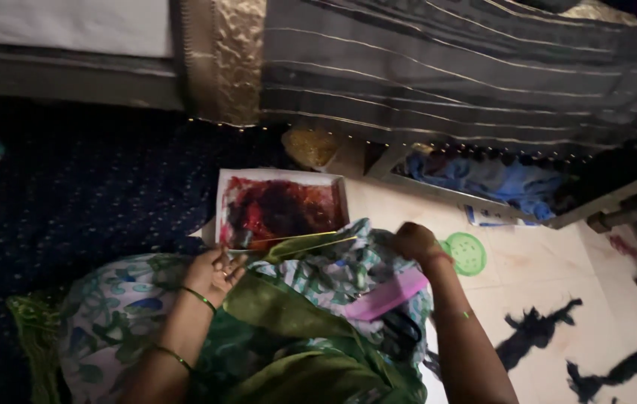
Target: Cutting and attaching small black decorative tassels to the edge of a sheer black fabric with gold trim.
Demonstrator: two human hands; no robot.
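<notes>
Green-edged cloth [311, 247] lies stretched across the lap, pinched at one end by the left hand [214, 273], fingers closed on it; the right hand [416, 241] fists the other end. Pull harder and it could sweep into the red-filled tray [281, 176] just behind.

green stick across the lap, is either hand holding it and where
The left hand pinches the thin green stick at its near end. The right hand grips the patterned cloth, not the stick.
</notes>
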